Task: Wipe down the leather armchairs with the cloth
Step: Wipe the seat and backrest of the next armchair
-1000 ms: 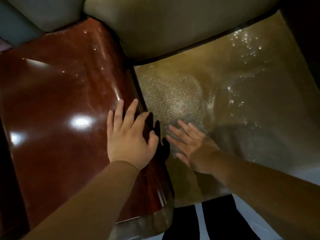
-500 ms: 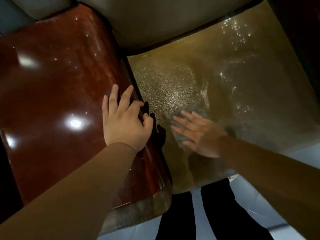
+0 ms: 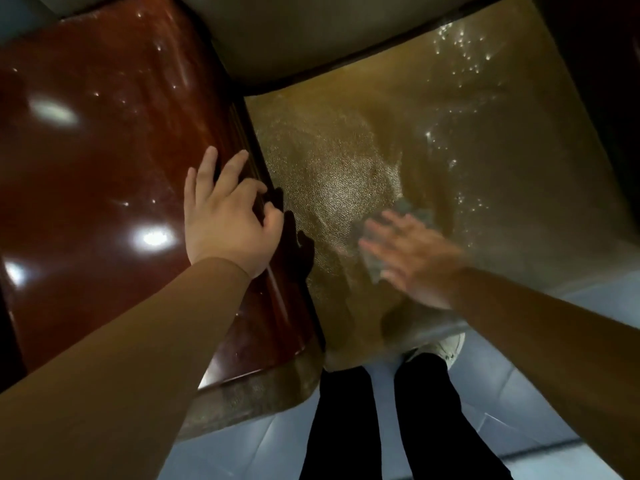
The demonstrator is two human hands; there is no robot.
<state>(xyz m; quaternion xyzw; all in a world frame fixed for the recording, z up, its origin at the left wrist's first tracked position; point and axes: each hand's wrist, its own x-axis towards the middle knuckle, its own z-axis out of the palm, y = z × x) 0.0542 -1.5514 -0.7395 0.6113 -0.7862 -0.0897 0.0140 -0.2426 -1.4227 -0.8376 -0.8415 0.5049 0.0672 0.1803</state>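
The armchair's tan leather seat (image 3: 346, 161) fills the middle and right of the head view, shiny with damp streaks. A small grey cloth (image 3: 412, 211) lies flat on the seat near its front. My right hand (image 3: 412, 258) presses on the cloth with straight, spread fingers and covers most of it; the hand is blurred. My left hand (image 3: 225, 220) rests on the inner edge of the glossy red-brown wooden armrest (image 3: 104, 168), fingers loosely bent, holding nothing.
The pale leather backrest (image 3: 311, 32) rises behind the seat. Below the seat's front edge are my black trouser legs (image 3: 349, 427), a white shoe (image 3: 446, 348) and the light tiled floor (image 3: 242, 452). A dark gap (image 3: 588, 64) runs along the seat's right side.
My right hand has slid the cloth rightward and slightly farther across the seat. The left hand stays on the armrest edge, its fingers curling a little more.
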